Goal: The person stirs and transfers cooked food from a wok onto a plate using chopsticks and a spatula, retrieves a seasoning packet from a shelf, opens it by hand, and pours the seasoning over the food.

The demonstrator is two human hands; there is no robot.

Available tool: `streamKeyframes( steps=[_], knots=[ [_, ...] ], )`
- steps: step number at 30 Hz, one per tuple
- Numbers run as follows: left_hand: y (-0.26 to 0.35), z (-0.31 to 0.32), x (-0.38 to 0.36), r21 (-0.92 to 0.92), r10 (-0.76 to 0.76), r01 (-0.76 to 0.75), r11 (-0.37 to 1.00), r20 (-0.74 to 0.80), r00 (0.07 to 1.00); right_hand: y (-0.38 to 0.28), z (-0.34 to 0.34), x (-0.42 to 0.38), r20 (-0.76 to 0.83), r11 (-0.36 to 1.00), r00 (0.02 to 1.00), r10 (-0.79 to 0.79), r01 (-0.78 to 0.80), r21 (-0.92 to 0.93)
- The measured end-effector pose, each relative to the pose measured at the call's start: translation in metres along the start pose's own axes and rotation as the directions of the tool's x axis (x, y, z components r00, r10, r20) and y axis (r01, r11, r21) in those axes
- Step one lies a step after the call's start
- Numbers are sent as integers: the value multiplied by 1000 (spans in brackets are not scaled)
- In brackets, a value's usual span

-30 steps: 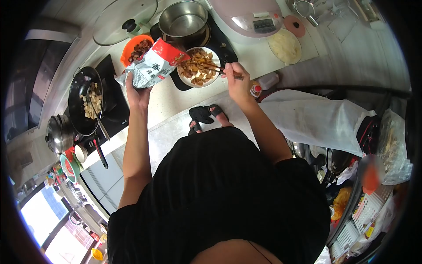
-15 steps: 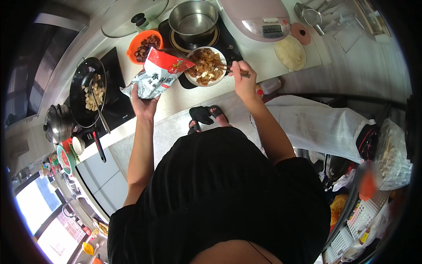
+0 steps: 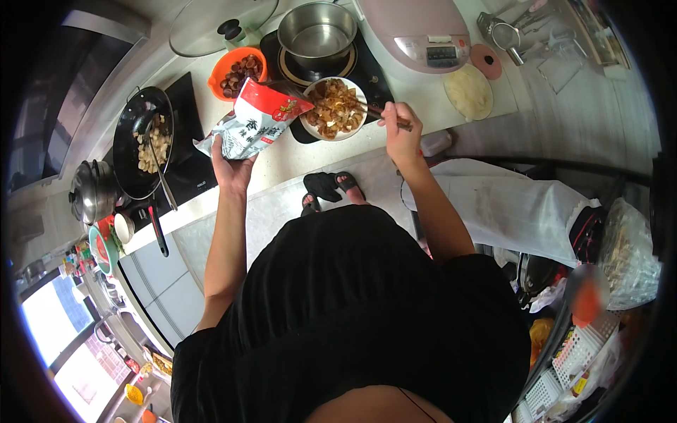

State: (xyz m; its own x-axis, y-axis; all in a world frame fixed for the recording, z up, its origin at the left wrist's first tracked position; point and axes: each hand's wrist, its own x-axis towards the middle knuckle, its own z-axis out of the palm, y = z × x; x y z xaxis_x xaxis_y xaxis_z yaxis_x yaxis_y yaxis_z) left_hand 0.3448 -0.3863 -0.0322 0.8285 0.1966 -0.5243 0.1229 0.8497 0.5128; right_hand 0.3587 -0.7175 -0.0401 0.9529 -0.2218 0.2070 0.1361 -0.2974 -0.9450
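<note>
In my left hand (image 3: 233,169) is a red-and-silver food packet (image 3: 255,121), gripped at its lower end. The packet's red top end leans toward a white bowl (image 3: 305,127) and overlaps its left rim. Brown chopped food (image 3: 334,107) with pale bits fills the bowl. My right hand (image 3: 403,134) is closed around brown chopsticks (image 3: 402,124), whose far ends reach the food at the bowl's right side. Behind the packet stands an orange bowl (image 3: 217,83) of dark reddish-brown pieces.
A steel pot (image 3: 317,32) sits on the hob behind the bowl, beside a pink rice cooker (image 3: 416,32). At left, a black wok (image 3: 127,123) holds pale food and a metal spatula (image 3: 166,187). A plate of pale slices (image 3: 467,92) lies at right.
My right hand has moved slightly right and down with the chopsticks, their ends still at the bowl. My left hand keeps the packet in nearly the same place. The view has shifted slightly.
</note>
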Motion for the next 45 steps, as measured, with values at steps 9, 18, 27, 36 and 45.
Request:
streamKeyframes(
  steps=[9, 18, 27, 36, 45],
  knots=[
    [1, -3, -1, -10, -6, 6, 1000, 6, 1000, 2, 19, 7, 68, 997, 995, -68, 69, -18],
    [7, -11, -3, -47, 18, -20, 999, -44, 999, 10, 21, 22, 187, 985, 971, -152, 164, -53],
    [11, -23, -4, -102, 11, -17, 995, -63, 998, 2, 15, 29, 104, 992, 988, -115, 119, -31],
    [9, -26, -7, -129, -13, 2, 992, -83, 996, 5, 9, 15, 218, 1000, 976, 19, -23, 14],
    [7, -29, -7, -126, -26, 17, 992, -69, 997, 22, 10, 15, 218, 980, 961, -168, 186, -65]
  ],
)
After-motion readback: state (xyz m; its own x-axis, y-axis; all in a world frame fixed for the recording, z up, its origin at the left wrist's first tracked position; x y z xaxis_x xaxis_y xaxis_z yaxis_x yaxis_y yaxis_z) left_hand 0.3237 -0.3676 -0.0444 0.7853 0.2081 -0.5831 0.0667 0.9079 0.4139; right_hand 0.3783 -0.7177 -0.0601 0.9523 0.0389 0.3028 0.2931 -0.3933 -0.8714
